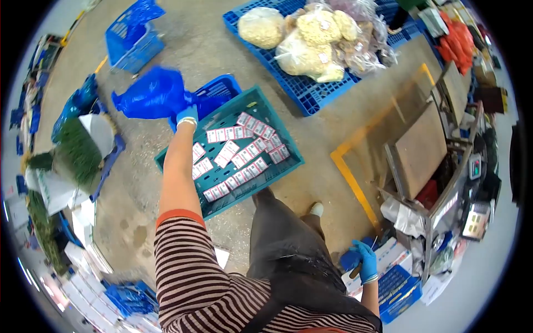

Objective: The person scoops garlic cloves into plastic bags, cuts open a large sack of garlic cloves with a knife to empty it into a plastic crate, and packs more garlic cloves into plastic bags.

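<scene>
My left hand [187,115], in a blue glove, reaches forward over the far left edge of a green plastic crate [283,125]. Its fingers are closed on a blue plastic bag [152,94], which billows out to the left. Inside the crate lie several strips of printed white labels [244,173] with red borders. My right hand [365,261], also gloved in blue, is low at the right by my side. It is closed around a slim tool with a brown handle [356,271]; a thin pale tip shows above the fingers, and its exact kind is unclear.
Behind the green crate is a blue basket [225,86]; another blue crate [133,50] stands farther back. A blue pallet [311,100] bears bags of pale yellow produce [311,47]. Green stalks [80,152] are at left. A wooden-topped cart [422,150] stands right.
</scene>
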Tool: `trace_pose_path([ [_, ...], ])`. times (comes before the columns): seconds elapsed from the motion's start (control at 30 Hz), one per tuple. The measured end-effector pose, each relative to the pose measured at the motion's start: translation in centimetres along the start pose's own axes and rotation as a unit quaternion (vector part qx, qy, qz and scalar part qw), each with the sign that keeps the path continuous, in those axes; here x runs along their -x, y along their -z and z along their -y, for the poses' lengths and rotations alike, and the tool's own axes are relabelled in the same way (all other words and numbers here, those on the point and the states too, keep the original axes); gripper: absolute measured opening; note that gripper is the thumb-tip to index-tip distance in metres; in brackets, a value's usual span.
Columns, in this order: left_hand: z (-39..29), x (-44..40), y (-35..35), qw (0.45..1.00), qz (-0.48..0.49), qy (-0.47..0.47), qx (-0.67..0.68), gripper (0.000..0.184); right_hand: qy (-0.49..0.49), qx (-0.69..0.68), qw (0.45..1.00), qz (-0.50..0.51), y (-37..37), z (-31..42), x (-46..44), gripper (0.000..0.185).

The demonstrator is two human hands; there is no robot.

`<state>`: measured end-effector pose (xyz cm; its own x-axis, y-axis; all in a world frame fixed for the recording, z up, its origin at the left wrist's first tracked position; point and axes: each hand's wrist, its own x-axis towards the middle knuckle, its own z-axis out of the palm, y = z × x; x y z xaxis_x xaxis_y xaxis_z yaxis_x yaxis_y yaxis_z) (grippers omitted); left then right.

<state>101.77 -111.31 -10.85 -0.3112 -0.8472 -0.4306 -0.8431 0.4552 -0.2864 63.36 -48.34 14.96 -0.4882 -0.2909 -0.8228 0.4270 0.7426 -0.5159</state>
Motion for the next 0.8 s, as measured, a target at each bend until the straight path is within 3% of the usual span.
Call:
trace_pose_path([
  [0.03,-0.6,-0.1,-1.0,0.993,0.057,0.005,0.103,0.039,0.021,-0.008,1.0,-0.008,0.2,-0.3,0.1,0.031],
  [0.07,-0.7,-0.1,-1.6,0.991,0.008,0.019,0.131,0.038,0.065,0.031,0.997,-0.03,0.5,-0.7,0.1,0.031],
  [0.13,-1.2,1.2,0.9,0.979,-0.072,0.048,0.184,0.034,0.013,-0.011,0.999,-0.045,0.6,0.8,1.1,0.033],
  [0.17,-0.8,0.2,-1.0,0.965,-0.159,0.039,0.205,0.033,0.004,-0.022,0.999,-0.046,1.5,-0.5,0.7,0.034],
  [0.23,-3.1,3.1,5.8,0.941,-0.104,0.073,0.312,0.036,-0.013,-0.026,0.998,-0.054,3.5,-1.1,1.1,0.036],
  [0.3,-3.0,3.1,3.6,0.89,-0.25,-0.021,0.38,0.031,-0.03,-0.044,0.997,-0.058,4.3,-1.0,2.1,0.037],
  [0.4,-9.9,7.1,7.1,0.896,-0.282,-0.071,0.334,0.033,-0.014,-0.112,0.993,-0.035,6.9,-5.0,2.6,0.039],
  [0.47,-17.5,9.8,6.9,0.886,-0.189,-0.174,0.387,0.031,-0.014,-0.172,0.984,-0.043,9.1,-7.5,3.2,0.04],
  [0.5,-22.1,10.6,5.3,0.808,-0.113,-0.286,0.502,0.031,-0.013,-0.2,0.979,-0.039,10.3,-8.9,3.2,0.041],
  [0.53,-27.6,12.0,5.6,0.84,-0.054,-0.288,0.456,0.033,-0.004,-0.259,0.964,-0.06,12.1,-10.7,2.6,0.042],
  [0.57,-34.7,15.1,4.9,0.705,-0.01,-0.403,0.583,0.035,0.004,-0.315,0.946,-0.078,13.7,-13.1,1.6,0.043],
  [0.63,-46.5,30.6,15.6,0.726,0.215,-0.348,0.553,0.034,0.006,-0.458,0.884,-0.095,17.6,-16.7,0.1,0.044],
  [0.67,-52.0,33.9,15.8,0.725,0.198,-0.463,0.471,0.035,0.044,-0.522,0.846,-0.099,19.6,-17.6,-0.5,0.043],
  [0.73,-61.3,43.8,18.6,0.658,0.291,-0.525,0.455,0.04,0.111,-0.634,0.758,-0.106,23.8,-19.2,-1.6,0.042],
  [0.8,-67.9,53.0,21.8,0.64,0.351,-0.561,0.391,0.052,0.195,-0.65,0.728,-0.101,28.0,-18.6,-1.0,0.042],
])
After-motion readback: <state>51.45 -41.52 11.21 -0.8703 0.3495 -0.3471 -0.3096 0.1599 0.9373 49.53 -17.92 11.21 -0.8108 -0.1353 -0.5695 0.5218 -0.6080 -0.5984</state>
